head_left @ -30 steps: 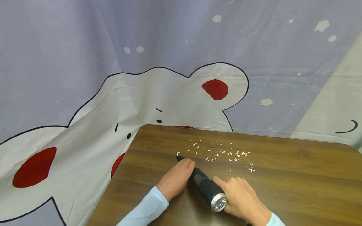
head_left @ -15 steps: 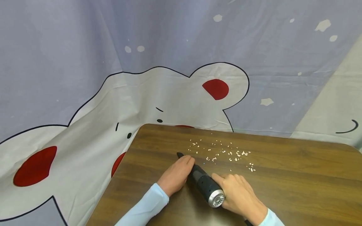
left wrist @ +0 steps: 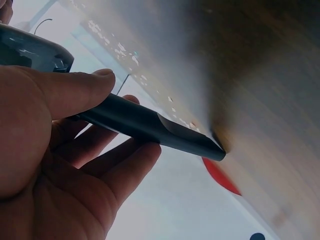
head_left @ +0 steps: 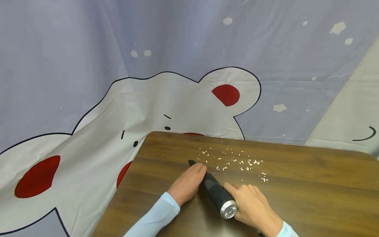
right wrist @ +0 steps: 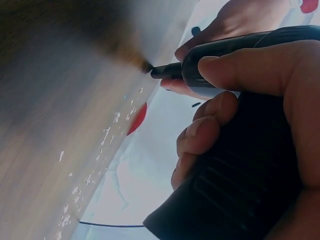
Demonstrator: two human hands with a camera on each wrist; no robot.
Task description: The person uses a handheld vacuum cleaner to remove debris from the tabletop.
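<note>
A black handheld vacuum cleaner (head_left: 217,194) with a silver vented end cap slants over the wooden table. My right hand (head_left: 251,205) grips its handle (right wrist: 240,175), with the thumb along the body in the right wrist view. Up front, my left hand (head_left: 188,184) holds the slim nozzle (left wrist: 185,137) between thumb and fingers. The nozzle's slanted tip (head_left: 191,162) is right at the tabletop, left of the scattered white bits (head_left: 256,162). Those small flakes look like torn paper, spread thinly over the middle of the table.
The brown wood-grain table (head_left: 311,187) has a rounded far left corner. Behind it and along its left side hangs a lilac cloth (head_left: 177,36) printed with white bear shapes and red patches. A tiny blue speck lies near the nozzle.
A small cluster of white bits at the nozzle tip one second ago is gone from there. The tip has shifted slightly right with both hands still holding the vacuum cleaner.
</note>
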